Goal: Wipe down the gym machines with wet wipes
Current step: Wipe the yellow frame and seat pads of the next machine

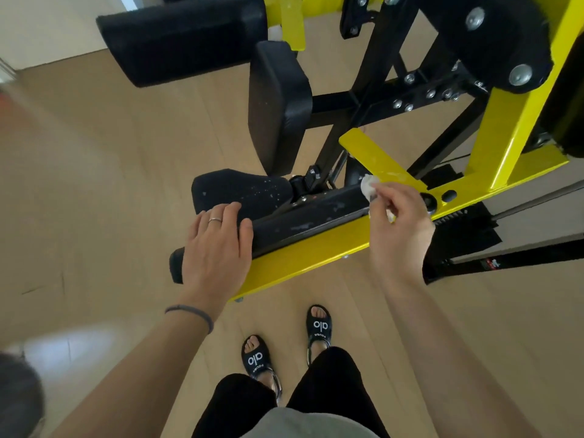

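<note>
A yellow and black gym machine (303,257) fills the middle and right of the view. My right hand (401,222) pinches a crumpled white wet wipe (368,184) and holds it against the lower end of a yellow slanted bar (376,156). My left hand (218,245) rests flat with straight fingers on the black seat pad (243,191), which shows pale specks. A black beam (309,216) beside the seat carries smeared marks.
A black upright back pad (278,102) and a long black cushion (183,39) stand beyond the seat. The machine's bolted black frame (410,90) rises at the right. My feet in black sandals (256,358) stand on the wooden floor (110,172) just before the machine.
</note>
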A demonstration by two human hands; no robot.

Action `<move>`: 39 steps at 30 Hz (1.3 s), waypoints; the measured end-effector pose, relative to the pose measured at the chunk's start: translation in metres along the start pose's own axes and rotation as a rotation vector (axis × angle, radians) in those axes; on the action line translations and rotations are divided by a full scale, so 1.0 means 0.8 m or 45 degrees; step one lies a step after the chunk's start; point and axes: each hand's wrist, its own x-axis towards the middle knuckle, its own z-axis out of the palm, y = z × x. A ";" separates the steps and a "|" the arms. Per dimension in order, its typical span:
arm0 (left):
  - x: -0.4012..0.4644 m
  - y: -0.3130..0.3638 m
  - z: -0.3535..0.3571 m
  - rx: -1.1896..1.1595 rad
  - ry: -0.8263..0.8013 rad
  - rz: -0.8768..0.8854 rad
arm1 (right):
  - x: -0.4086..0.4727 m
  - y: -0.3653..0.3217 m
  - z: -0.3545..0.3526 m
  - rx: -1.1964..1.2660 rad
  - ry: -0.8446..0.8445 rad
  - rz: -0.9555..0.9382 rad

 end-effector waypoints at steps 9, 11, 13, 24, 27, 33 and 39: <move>-0.008 -0.042 -0.024 -0.186 0.085 -0.076 | -0.062 -0.028 0.061 -0.122 -0.336 -0.182; -0.009 -0.071 -0.030 -0.353 0.021 -0.199 | -0.100 -0.061 0.084 -0.094 -0.420 -0.231; -0.009 -0.101 -0.031 -0.708 -0.112 -0.355 | -0.142 -0.098 0.117 -0.068 -0.506 -0.325; -0.001 -0.142 -0.038 -1.412 -0.443 -0.400 | -0.115 -0.094 0.116 -0.302 -0.194 -0.068; 0.005 -0.153 -0.039 -1.495 -0.451 -0.477 | -0.188 -0.155 0.168 -0.183 -0.384 -0.268; 0.011 -0.164 -0.034 -1.571 -0.456 -0.587 | -0.201 -0.174 0.190 -0.276 -0.661 -0.669; 0.015 -0.160 -0.019 -1.488 -0.491 -0.523 | -0.096 -0.125 0.119 -0.665 -0.441 -0.297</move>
